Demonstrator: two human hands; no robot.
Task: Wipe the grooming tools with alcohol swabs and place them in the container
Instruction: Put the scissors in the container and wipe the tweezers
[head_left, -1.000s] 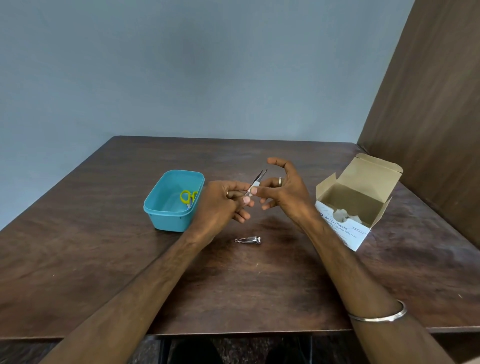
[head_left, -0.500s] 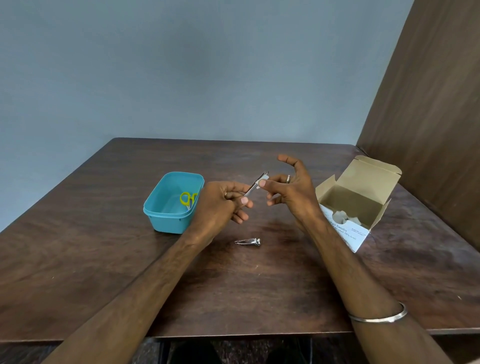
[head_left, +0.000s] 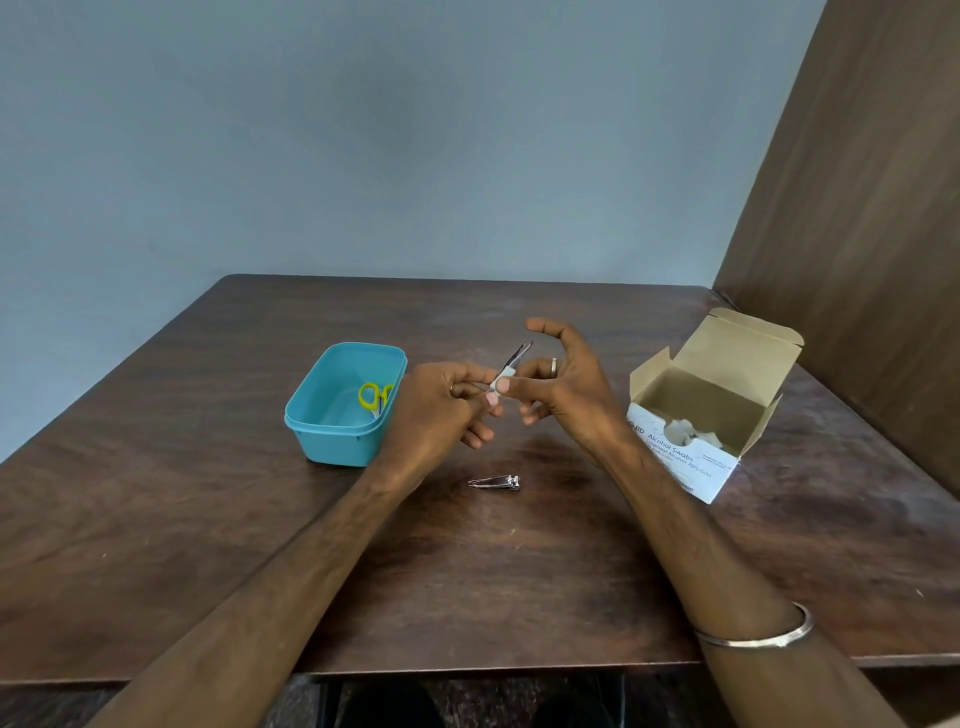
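the left hand (head_left: 441, 410) grips the base of a pair of metal tweezers (head_left: 511, 364), tips angled up and away; the right hand (head_left: 563, 387) pinches a small white swab (head_left: 503, 375) around the tweezers between thumb and a finger, its other fingers spread; both are raised above the dark wooden surface (head_left: 156, 493); a nail clipper (head_left: 494, 482) lies flat on the surface just below the hands; the teal container (head_left: 332, 441) sits left of the hands with yellow-handled scissors (head_left: 375, 397) inside; the open alcohol swabs box (head_left: 711, 410) stands to the right, white swabs showing inside.
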